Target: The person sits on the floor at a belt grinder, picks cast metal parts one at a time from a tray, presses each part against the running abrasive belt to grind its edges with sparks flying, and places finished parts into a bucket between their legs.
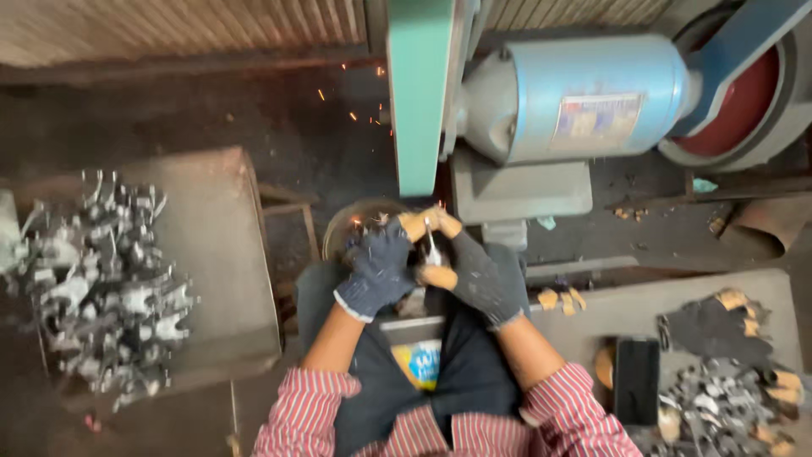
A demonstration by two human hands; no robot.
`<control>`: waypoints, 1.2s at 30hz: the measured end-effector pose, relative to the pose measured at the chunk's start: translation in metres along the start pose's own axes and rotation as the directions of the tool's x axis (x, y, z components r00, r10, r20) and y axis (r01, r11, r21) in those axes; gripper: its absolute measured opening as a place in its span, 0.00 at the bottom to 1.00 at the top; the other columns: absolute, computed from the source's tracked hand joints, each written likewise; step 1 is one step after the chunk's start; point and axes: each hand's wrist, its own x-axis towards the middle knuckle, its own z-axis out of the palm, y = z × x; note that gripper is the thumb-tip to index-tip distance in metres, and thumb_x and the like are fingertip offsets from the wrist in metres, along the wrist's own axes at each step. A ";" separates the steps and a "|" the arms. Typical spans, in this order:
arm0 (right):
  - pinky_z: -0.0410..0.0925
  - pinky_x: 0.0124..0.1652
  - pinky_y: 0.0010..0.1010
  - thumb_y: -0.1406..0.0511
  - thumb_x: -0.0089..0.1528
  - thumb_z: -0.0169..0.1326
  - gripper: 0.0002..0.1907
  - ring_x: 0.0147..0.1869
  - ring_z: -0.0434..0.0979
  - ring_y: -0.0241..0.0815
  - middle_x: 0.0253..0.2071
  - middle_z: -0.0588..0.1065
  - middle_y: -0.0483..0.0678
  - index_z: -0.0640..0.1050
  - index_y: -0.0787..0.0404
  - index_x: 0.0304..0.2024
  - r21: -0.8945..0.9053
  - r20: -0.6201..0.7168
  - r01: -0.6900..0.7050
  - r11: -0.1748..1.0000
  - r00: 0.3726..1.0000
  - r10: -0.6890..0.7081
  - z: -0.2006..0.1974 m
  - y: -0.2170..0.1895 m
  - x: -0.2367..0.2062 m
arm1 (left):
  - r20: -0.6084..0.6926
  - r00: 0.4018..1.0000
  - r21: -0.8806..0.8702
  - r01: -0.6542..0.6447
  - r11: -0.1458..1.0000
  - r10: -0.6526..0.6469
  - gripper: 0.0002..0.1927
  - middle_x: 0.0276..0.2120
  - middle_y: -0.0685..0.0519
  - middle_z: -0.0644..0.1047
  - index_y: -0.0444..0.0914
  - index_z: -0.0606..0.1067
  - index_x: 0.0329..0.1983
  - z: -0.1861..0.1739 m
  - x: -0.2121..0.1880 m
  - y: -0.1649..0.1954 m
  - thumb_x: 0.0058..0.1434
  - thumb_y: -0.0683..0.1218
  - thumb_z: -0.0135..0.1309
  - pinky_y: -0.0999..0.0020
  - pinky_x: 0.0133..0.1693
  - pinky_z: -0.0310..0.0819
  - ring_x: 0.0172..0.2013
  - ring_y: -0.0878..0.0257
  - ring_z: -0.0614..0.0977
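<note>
While sparks fly off the green sanding belt, the blue motor housing and its red wheel fill the top right, a grey tray on the left carries a heap of small metal castings, and a second, smaller pile sits bottom right beside a spare pair of dark gloves and a black phone. Both gloved hands meet just under the belt's lower end: left hand and right hand are closed together on one small shiny metal piece, pinched upright between the orange-tipped fingers, above the person's dark-aproned lap.
</note>
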 end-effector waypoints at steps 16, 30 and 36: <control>0.70 0.32 0.36 0.50 0.59 0.60 0.34 0.31 0.79 0.44 0.33 0.80 0.51 0.71 0.46 0.66 -0.869 -0.134 -0.231 0.437 0.961 0.242 -0.023 0.011 -0.019 | 0.313 0.892 -0.684 0.451 0.573 -0.327 0.21 0.44 0.48 0.81 0.34 0.76 0.55 -0.002 -0.007 0.004 0.59 0.43 0.65 0.63 0.49 0.79 0.46 0.60 0.82; 0.73 0.38 0.34 0.62 0.63 0.55 0.09 0.37 0.77 0.42 0.34 0.78 0.48 0.78 0.61 0.42 0.678 -0.093 -0.253 0.690 0.902 0.422 -0.018 0.135 0.059 | 0.592 0.572 -0.785 0.570 -0.244 -0.568 0.14 0.44 0.48 0.80 0.35 0.78 0.51 0.070 -0.028 -0.090 0.68 0.46 0.52 0.61 0.42 0.74 0.41 0.56 0.80; 0.72 0.42 0.32 0.63 0.65 0.57 0.12 0.42 0.76 0.39 0.42 0.78 0.46 0.76 0.61 0.50 0.448 -0.201 -0.167 0.878 0.938 0.281 -0.008 0.110 0.046 | 0.266 0.857 -0.714 0.483 0.508 -0.441 0.21 0.47 0.52 0.77 0.35 0.74 0.58 0.047 0.011 -0.086 0.61 0.42 0.59 0.63 0.46 0.74 0.43 0.61 0.77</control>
